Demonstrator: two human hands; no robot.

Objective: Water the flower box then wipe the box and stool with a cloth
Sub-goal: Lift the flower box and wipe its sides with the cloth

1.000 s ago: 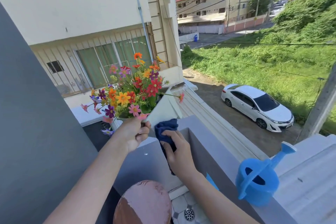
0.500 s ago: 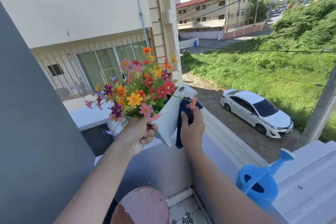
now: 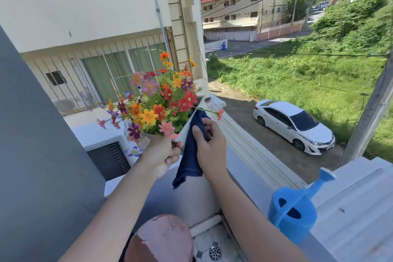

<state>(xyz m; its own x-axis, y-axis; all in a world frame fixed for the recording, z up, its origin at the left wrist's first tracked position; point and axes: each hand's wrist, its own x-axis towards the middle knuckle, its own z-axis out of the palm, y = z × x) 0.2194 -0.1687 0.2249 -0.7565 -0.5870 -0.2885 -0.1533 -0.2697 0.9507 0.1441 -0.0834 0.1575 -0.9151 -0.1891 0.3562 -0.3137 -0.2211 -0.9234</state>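
A white flower box full of red, orange, pink and purple flowers is held up in the air, tilted. My left hand grips its near end from below. My right hand presses a dark blue cloth flat against the box's side; the cloth's loose end hangs down below the box. A round reddish stool seat with chipped paint is at the bottom middle. A blue watering can stands on the ledge at the right.
A grey parapet wall runs below the hands, with a drop to the street and a white car beyond. A dark grey wall fills the left. A tiled floor with a drain lies beside the stool.
My right hand with the cloth slid from the box's near lower part up along its side, then back a little. The box was lifted slightly higher and tilted.
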